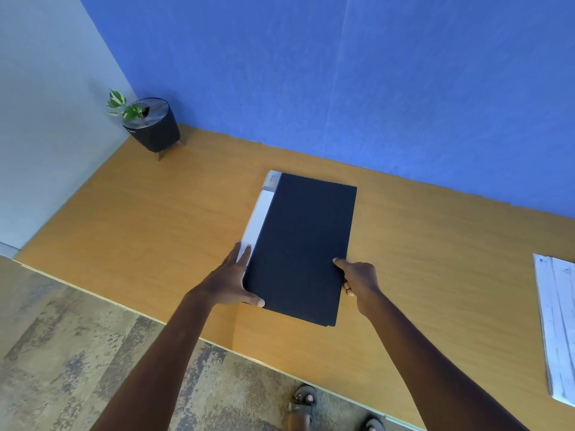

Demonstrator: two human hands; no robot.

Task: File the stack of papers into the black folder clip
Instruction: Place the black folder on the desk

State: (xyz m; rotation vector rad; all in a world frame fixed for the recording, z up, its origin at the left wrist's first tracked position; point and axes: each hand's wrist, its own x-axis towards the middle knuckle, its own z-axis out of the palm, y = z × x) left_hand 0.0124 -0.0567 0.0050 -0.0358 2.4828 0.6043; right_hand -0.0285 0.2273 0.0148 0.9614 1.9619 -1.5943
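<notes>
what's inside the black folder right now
Cannot be seen: the black folder lies closed on the wooden table, its cover hiding the inside. The stack of papers lies apart at the table's right.

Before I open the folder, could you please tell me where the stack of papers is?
The white stack of papers lies at the wooden desk's far right edge, apart from the closed black folder.

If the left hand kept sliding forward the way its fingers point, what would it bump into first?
Probably nothing soon. The left hand lies along the folder's white spine, fingers pointing toward the blue wall. It would likely slide beside the spine over the table and reach the wall first, though depth is hard to judge.
</notes>
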